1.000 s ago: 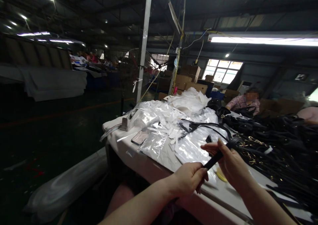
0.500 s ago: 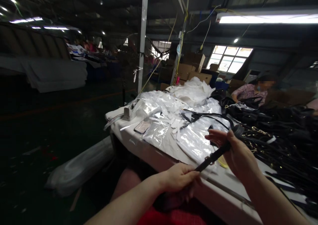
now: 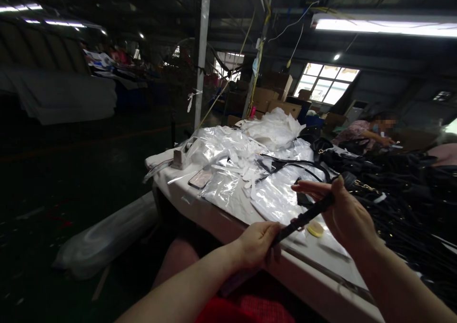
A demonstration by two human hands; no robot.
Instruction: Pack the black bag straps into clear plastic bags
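Observation:
A narrow black strap point(image 3: 303, 218) stretches between my two hands above the near edge of the white table point(image 3: 214, 223). My left hand point(image 3: 259, 244) is closed round its lower end, just in front of the table edge. My right hand point(image 3: 337, 209) grips the upper end, fingers partly extended over the strap. Clear plastic bags point(image 3: 271, 199) lie flat on the table right behind the strap. A small yellow round piece point(image 3: 315, 229) sits on the table under my right hand.
A heap of black straps with gold hardware point(image 3: 400, 204) fills the table's right side. White packing material point(image 3: 273, 130) is piled at the far end, a phone point(image 3: 200, 178) lies at the left. Another person point(image 3: 364, 132) sits at the far right. A plastic-wrapped roll point(image 3: 103, 242) lies on the floor.
My left hand has slid down and back along the strap toward me, below the table edge. My right hand has stayed on the upper end. The view has shifted slightly.

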